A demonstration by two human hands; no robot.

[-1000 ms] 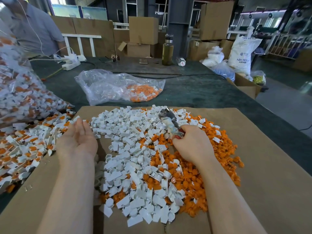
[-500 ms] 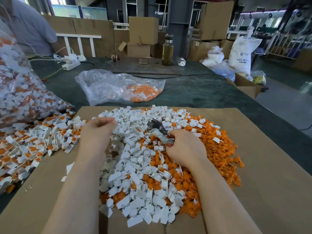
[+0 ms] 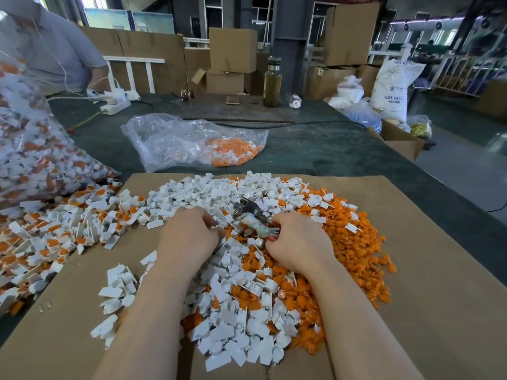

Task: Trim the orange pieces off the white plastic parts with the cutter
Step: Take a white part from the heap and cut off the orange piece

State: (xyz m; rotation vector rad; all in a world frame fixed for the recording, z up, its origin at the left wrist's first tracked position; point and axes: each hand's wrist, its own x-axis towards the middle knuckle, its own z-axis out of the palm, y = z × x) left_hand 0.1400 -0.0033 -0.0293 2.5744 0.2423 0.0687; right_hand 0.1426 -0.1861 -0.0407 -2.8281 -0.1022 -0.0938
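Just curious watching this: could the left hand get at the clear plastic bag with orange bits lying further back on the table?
Probably yes. The left hand pinches a small part, and only low piled parts and bare green table lie between it and the clear plastic bag. It would need a long forward stretch.

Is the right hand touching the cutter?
Touching. The head view shows the right hand with fingers curled round the cutter handle, its metal head sticking out.

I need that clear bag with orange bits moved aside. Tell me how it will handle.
The clear plastic bag lies crumpled and flat, so it is probably floppy and light. Its orange pieces sit loose at one end and would likely slide and bunch when lifted. The film looks glossy, perhaps slippery.
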